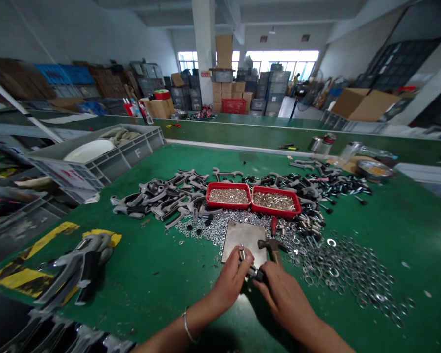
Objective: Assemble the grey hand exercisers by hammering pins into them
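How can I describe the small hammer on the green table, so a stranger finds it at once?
On the green table, go from the two red trays down to the flat metal plate. The only hammer there is at its right edge, handle in the right hand.

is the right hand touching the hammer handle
Touching. The head view shows the hammer's wooden handle running into the right hand, with its lower end hidden under the fingers.
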A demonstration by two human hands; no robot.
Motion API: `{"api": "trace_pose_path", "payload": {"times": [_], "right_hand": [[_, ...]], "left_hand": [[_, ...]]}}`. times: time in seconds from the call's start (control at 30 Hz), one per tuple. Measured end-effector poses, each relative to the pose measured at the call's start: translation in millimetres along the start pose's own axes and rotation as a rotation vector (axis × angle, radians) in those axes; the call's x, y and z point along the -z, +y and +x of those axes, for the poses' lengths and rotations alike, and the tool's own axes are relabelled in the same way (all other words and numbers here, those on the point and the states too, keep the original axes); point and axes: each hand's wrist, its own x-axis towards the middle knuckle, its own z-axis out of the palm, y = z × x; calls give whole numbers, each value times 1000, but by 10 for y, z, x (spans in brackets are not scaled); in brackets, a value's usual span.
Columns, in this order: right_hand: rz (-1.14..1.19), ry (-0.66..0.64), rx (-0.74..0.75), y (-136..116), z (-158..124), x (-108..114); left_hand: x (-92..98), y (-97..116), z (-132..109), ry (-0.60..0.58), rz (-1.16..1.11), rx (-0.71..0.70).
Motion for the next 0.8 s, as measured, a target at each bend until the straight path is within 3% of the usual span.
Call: {"api": "trace_pose_path", "payload": {"times": [0.13,0.2,0.27,0.33,0.4,0.5,0.57,0.67,0.73,0.8], "right_hand": [[180,-362,-192,20,-14,1],[94,-289,-118,-15,-5,35],[-94,-25,59,-49,8,66],[-150,111,142,-50,10,62],[68,-5,6,-20,-4,28],[419,-277,-275,19,-32,-10],[350,-236,-212,5,-42,-3],[266,-89,-83,-56,-64,-5],[504,-195,-237,-83,-95,-44],[722,-331,-413,-84,-119,-87]], "left_hand": [[-20,-10,11,-111,79,-132],[-40,-28,14,-126,81,-135],[-70,-53,11,-23,37,-46],[-90,-78,1,67,13,21],[-80,-97,-15,30,42,-28],[-34,-111,-37,-163,119,-164],[-23,-114,-51,-166,130,-138],[-38,-99,-88,-27,129,-66],[-30,-67,-104,-46,147,-128],[8,-29,-59,-151,177,-212]]}}
